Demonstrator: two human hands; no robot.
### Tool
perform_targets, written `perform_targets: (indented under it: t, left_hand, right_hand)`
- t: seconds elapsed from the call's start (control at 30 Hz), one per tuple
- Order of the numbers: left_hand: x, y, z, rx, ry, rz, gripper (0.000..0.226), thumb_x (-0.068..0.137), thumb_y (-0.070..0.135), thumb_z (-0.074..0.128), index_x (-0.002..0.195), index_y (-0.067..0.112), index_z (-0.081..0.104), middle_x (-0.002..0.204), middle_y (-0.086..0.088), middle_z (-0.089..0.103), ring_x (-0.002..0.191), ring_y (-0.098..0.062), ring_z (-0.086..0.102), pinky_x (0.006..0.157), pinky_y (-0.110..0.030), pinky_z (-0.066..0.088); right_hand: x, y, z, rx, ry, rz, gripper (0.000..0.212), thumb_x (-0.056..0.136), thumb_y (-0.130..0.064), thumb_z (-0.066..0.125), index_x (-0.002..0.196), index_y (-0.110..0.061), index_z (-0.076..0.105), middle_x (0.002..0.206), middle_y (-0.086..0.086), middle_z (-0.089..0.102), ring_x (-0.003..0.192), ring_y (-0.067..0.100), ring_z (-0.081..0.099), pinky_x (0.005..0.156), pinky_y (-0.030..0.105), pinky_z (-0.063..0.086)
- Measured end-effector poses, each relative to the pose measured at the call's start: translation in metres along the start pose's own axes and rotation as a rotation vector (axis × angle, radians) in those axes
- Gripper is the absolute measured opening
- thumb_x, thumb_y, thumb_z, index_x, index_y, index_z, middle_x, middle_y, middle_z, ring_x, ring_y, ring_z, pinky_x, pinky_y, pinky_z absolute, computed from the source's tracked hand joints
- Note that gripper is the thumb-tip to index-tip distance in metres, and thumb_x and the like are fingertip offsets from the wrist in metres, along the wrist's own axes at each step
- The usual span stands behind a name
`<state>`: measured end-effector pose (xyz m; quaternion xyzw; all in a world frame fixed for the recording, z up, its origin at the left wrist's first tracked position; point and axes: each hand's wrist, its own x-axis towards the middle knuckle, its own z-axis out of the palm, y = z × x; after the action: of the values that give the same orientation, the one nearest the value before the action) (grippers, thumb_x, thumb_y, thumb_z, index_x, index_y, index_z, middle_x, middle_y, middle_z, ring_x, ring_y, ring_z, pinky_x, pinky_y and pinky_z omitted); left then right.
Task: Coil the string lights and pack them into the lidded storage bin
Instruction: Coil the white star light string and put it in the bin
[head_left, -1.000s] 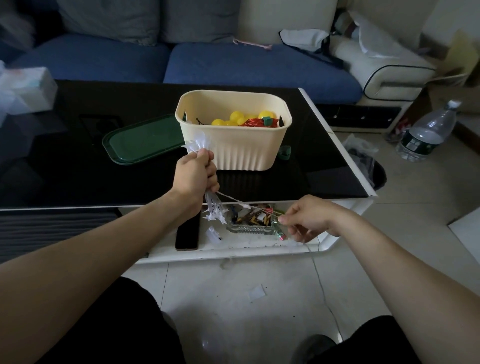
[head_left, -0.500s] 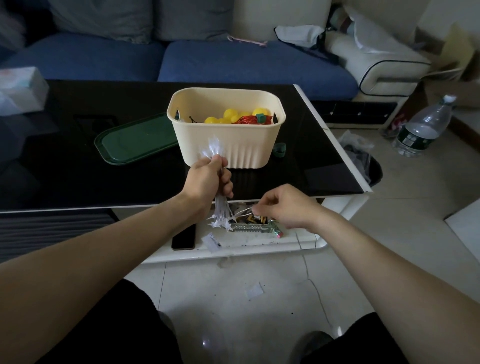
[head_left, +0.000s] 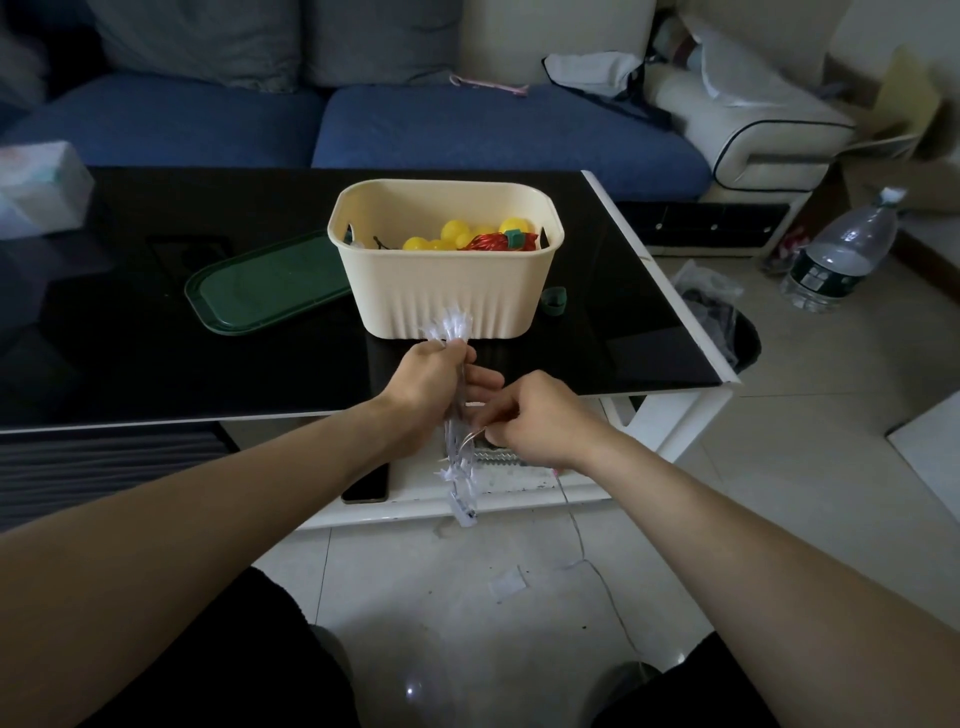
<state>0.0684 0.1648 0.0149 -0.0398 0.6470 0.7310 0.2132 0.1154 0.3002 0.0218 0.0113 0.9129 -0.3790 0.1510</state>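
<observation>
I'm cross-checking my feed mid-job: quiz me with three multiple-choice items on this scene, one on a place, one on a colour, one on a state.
1. Where does the green lid lie?
A. on the bin
B. on the black table, left of the bin
C. on the floor

2. What colour is the storage bin?
A. cream
B. blue
C. black

3. What is the left hand doing?
A. resting flat on the table
B. hanging idle
C. gripping the bundle of string lights

Answers:
1 B, the lid lies flat on the table top beside the bin.
2 A, its ribbed walls are cream.
3 C, its fingers curl round the bundle while the right hand pinches the wire.
</observation>
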Motion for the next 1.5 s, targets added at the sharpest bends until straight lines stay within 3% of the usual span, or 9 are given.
perform_targets:
  t: [0.17,0.4,0.53,0.7,0.8,0.93,1.1,1.33,1.5]
  left_hand:
    - [0.000,-0.001,-0.001,0.122,-0.053,-0.048,0.022,0.105,0.014,0.032,0.092,0.005,0.046,0.086,-0.028,0.069,0.061,-0.031,0.065,0.058,-0.038,0.055]
    - [-0.005,-0.007,0.003,0.456,-0.097,-0.062,0.031,0.103,0.016,0.041,0.079,0.007,0.058,0.068,-0.009,0.059,0.059,-0.024,0.054,0.064,-0.035,0.044]
    - [-0.010,-0.007,0.004,0.569,-0.182,-0.076,0.038,0.103,0.015,0.037,0.069,0.006,0.053,0.052,-0.008,0.056,0.041,-0.017,0.047,0.042,-0.021,0.036]
    - [-0.004,-0.005,-0.003,0.628,-0.121,-0.102,0.037,0.102,0.018,0.040,0.068,0.010,0.054,0.044,-0.005,0.053,0.035,-0.015,0.039,0.039,-0.016,0.028]
    - [-0.001,-0.003,-0.006,0.535,-0.074,-0.098,0.034,0.101,0.018,0.043,0.068,0.013,0.052,0.044,0.002,0.044,0.034,-0.013,0.033,0.041,-0.017,0.023]
    - [0.000,0.007,-0.011,0.253,-0.018,-0.009,0.031,0.101,0.015,0.039,0.071,0.016,0.046,0.051,0.002,0.032,0.039,-0.011,0.022,0.042,-0.020,0.015]
    - [0.000,0.016,-0.022,0.074,0.088,0.140,0.029,0.103,0.018,0.036,0.075,0.018,0.043,0.057,0.002,0.032,0.044,-0.012,0.024,0.044,-0.024,0.014]
    - [-0.001,0.013,-0.024,0.037,0.133,0.159,0.032,0.106,0.022,0.034,0.076,0.017,0.044,0.054,0.006,0.038,0.043,-0.011,0.029,0.040,-0.022,0.020]
    - [-0.001,0.009,-0.017,0.105,0.130,0.145,0.027,0.106,0.022,0.036,0.082,0.015,0.046,0.059,0.002,0.038,0.044,-0.012,0.031,0.040,-0.021,0.021]
  right_hand:
    - [-0.001,0.003,-0.002,0.108,0.061,0.086,0.025,0.075,0.004,0.079,0.069,-0.018,0.068,0.056,-0.004,0.067,0.050,0.005,0.060,0.049,0.020,0.047]
    - [-0.001,0.001,0.005,0.221,0.056,0.074,0.032,0.077,0.005,0.079,0.068,-0.013,0.054,0.063,0.012,0.071,0.054,0.021,0.070,0.052,0.028,0.053]
    - [0.003,0.001,0.010,0.402,0.002,0.053,0.040,0.081,0.001,0.079,0.064,-0.014,0.046,0.061,0.016,0.067,0.055,0.025,0.067,0.050,0.029,0.052]
    - [0.001,0.003,0.001,0.543,-0.120,0.009,0.035,0.081,-0.002,0.079,0.072,-0.014,0.048,0.071,0.009,0.066,0.067,0.021,0.067,0.057,0.025,0.050]
    - [0.000,0.007,0.000,0.526,-0.189,0.007,0.033,0.079,-0.002,0.082,0.085,-0.012,0.052,0.082,0.007,0.062,0.065,0.014,0.063,0.054,0.022,0.051]
    - [0.002,0.016,0.000,0.287,-0.354,0.024,0.056,0.075,-0.008,0.087,0.122,-0.018,0.059,0.110,0.001,0.060,0.094,0.016,0.063,0.090,0.042,0.059]
    - [0.000,0.024,-0.003,0.108,-0.553,0.048,0.028,0.085,-0.015,0.080,0.109,-0.021,0.067,0.099,-0.001,0.073,0.095,0.017,0.070,0.086,0.035,0.055]
    - [0.006,0.014,0.000,0.397,-0.160,-0.051,0.016,0.096,-0.021,0.066,0.099,-0.006,0.069,0.067,-0.001,0.068,0.057,0.012,0.057,0.061,0.026,0.051]
    - [0.008,0.006,0.002,0.454,0.053,-0.145,0.015,0.099,-0.019,0.062,0.093,-0.007,0.068,0.072,0.011,0.074,0.053,0.016,0.055,0.057,0.031,0.047]
